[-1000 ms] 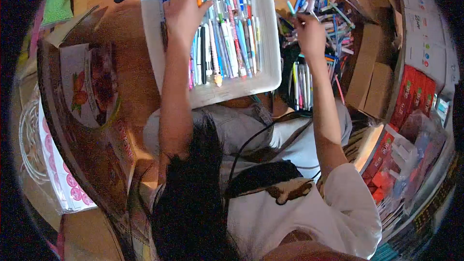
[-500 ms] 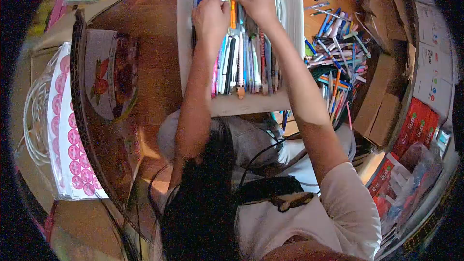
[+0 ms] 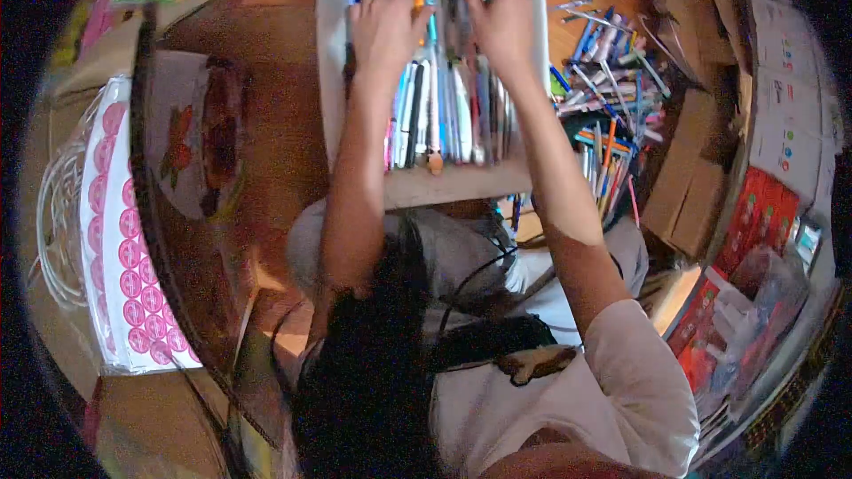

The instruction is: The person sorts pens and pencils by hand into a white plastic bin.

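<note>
Apparently, pens [image 3: 461, 115] are being arranged inside the white tray [image 3: 457, 188]; left hand [image 3: 388, 31] and right hand [image 3: 501, 22] curl over them, grip I cannot tell; straightening calls for light fingers.

We are wearing a pale short-sleeved T-shirt [image 3: 497, 412] with a black and brown print [image 3: 537, 364] across its front, and grey trousers [image 3: 448, 235]; our left hand [image 3: 388, 25] and right hand [image 3: 499, 25] are showing bare.

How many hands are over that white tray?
2: the left hand over the tray's left side, the right hand over its right. I see no others.
</note>
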The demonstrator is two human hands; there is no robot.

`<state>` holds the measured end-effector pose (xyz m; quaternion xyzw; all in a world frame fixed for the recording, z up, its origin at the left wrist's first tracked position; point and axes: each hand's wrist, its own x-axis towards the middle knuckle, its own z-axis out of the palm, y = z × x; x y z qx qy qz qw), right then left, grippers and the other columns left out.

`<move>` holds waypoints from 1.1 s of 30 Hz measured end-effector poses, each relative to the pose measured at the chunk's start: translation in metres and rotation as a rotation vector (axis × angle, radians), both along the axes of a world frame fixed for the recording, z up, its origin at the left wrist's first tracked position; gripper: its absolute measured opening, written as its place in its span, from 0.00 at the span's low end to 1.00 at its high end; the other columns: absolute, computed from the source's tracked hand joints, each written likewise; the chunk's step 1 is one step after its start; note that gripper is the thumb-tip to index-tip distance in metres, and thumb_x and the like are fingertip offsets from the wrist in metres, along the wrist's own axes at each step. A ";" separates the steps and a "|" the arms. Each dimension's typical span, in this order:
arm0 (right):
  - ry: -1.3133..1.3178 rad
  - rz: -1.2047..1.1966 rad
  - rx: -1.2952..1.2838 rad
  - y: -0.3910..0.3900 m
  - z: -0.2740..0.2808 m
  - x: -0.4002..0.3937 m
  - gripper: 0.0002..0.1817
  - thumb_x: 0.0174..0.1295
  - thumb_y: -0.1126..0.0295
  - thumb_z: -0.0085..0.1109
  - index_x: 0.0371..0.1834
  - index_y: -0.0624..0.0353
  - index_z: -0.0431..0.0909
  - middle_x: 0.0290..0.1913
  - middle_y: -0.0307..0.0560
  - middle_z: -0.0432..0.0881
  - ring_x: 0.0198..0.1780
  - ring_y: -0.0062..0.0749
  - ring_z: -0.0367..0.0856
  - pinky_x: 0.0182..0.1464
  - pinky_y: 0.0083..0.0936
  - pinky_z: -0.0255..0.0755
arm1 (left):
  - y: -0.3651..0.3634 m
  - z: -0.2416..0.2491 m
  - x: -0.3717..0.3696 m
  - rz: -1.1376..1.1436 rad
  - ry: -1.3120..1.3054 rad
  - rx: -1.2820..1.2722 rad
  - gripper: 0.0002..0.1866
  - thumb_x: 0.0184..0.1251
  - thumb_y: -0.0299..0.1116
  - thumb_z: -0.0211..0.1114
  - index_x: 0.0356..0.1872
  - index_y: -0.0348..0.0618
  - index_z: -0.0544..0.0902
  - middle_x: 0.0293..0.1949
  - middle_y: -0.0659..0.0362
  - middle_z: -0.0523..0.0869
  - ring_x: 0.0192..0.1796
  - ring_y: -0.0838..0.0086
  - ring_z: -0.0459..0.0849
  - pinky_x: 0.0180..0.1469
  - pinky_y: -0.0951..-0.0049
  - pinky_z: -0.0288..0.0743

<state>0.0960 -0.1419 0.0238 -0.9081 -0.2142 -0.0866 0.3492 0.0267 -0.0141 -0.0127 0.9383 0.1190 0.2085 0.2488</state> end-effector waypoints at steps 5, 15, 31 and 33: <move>0.048 -0.162 -0.100 -0.116 0.041 -0.011 0.09 0.54 0.66 0.58 0.32 0.60 0.77 0.29 0.52 0.80 0.28 0.44 0.79 0.32 0.32 0.72 | -0.005 0.001 -0.002 -0.074 0.090 0.016 0.20 0.51 0.43 0.65 0.48 0.56 0.78 0.39 0.52 0.77 0.45 0.59 0.75 0.46 0.61 0.71; 0.015 -0.032 -0.641 -0.175 -0.003 -0.013 0.14 0.49 0.60 0.61 0.36 0.55 0.80 0.36 0.51 0.80 0.39 0.45 0.78 0.37 0.39 0.73 | -0.006 -0.003 0.000 -0.070 0.173 -0.043 0.20 0.52 0.44 0.65 0.48 0.60 0.77 0.41 0.56 0.76 0.47 0.61 0.74 0.47 0.57 0.66; 0.007 0.426 -0.250 0.031 0.023 0.074 0.13 0.54 0.61 0.59 0.39 0.55 0.80 0.34 0.48 0.81 0.34 0.38 0.80 0.37 0.27 0.72 | -0.007 0.008 -0.005 -0.011 0.101 -0.097 0.20 0.48 0.40 0.67 0.47 0.58 0.78 0.40 0.59 0.76 0.46 0.63 0.73 0.44 0.63 0.63; -0.027 0.472 -0.327 0.068 0.031 0.070 0.09 0.50 0.69 0.52 0.33 0.56 0.81 0.34 0.54 0.80 0.36 0.47 0.79 0.39 0.36 0.72 | -0.008 0.010 -0.003 -0.002 0.088 -0.132 0.21 0.45 0.37 0.69 0.45 0.53 0.79 0.39 0.57 0.76 0.46 0.64 0.71 0.46 0.64 0.60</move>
